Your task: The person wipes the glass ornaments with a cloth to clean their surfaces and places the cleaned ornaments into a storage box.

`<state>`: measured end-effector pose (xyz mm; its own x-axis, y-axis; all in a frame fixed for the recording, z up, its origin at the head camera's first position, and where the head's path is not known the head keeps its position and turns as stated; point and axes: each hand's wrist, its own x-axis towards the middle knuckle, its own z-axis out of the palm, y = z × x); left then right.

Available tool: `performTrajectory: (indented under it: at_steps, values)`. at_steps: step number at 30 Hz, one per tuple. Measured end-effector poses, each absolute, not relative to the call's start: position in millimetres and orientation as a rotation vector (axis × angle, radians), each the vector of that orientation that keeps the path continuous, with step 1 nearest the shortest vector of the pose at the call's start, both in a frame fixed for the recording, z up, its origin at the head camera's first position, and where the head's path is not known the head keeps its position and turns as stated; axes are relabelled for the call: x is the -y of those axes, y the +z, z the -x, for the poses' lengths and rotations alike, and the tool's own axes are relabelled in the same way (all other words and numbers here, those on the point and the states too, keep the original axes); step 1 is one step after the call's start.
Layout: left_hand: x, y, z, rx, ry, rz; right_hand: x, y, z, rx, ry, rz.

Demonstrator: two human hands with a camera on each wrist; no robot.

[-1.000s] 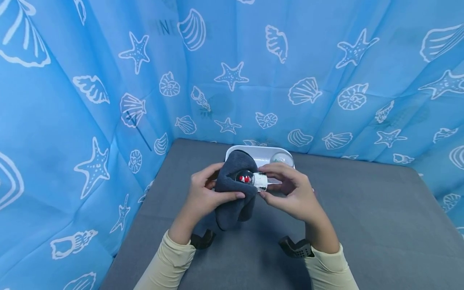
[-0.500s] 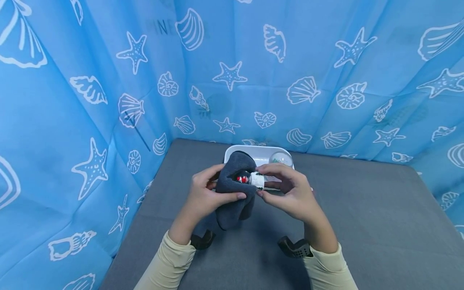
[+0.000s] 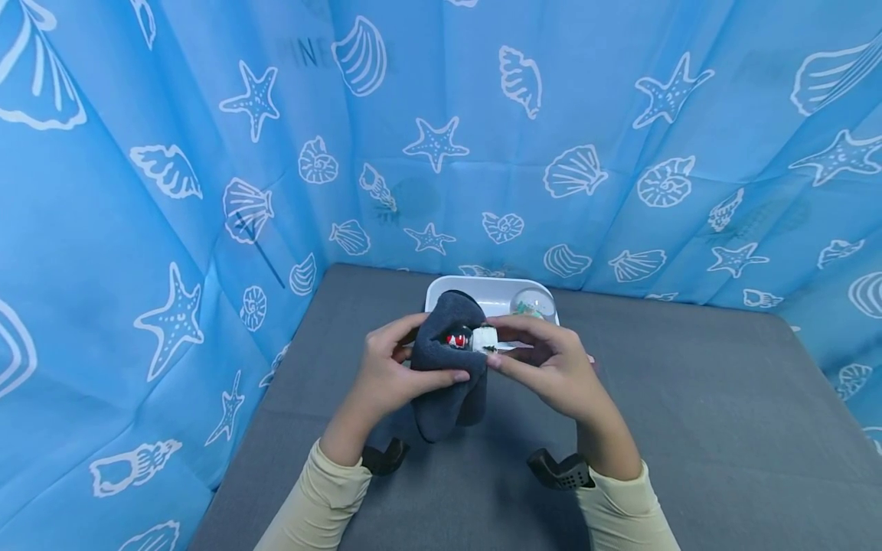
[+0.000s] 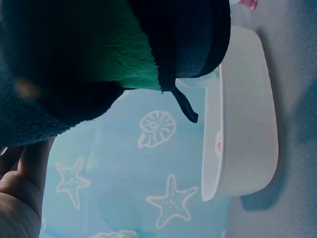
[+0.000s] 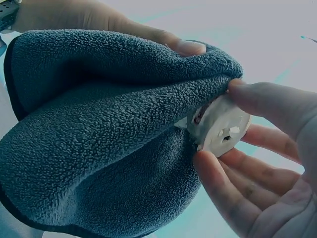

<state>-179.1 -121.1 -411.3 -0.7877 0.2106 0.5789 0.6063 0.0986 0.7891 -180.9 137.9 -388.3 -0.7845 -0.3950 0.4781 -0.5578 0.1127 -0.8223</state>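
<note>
A small snow globe with a white base and a red figure inside its dome lies on its side between my hands. My right hand pinches the base between thumb and fingers. Around the dome, my left hand holds a folded dark grey cloth, thumb on top. In the right wrist view the cloth hides most of the dome, and the underside of the white base faces the right palm. A dark loop hangs from the cloth in the left wrist view.
Just behind my hands stands a white tray on the grey table. A second clear globe sits at the tray's right end. Blue curtains with white shells and starfish enclose the table's back and left side.
My right hand has shifted slightly left with the base, and the globe has turned, showing a dark mark on the base's near side. My left hand keeps its hold on the cloth.
</note>
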Motion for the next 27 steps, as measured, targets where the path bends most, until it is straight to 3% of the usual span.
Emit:
performTrajectory:
  at_steps: [27]
  values:
    - [122.7, -414.8, 181.7, 2.080, -1.656, 0.884, -133.1, -389.3, 179.5, 2.346, 1.685, -0.800]
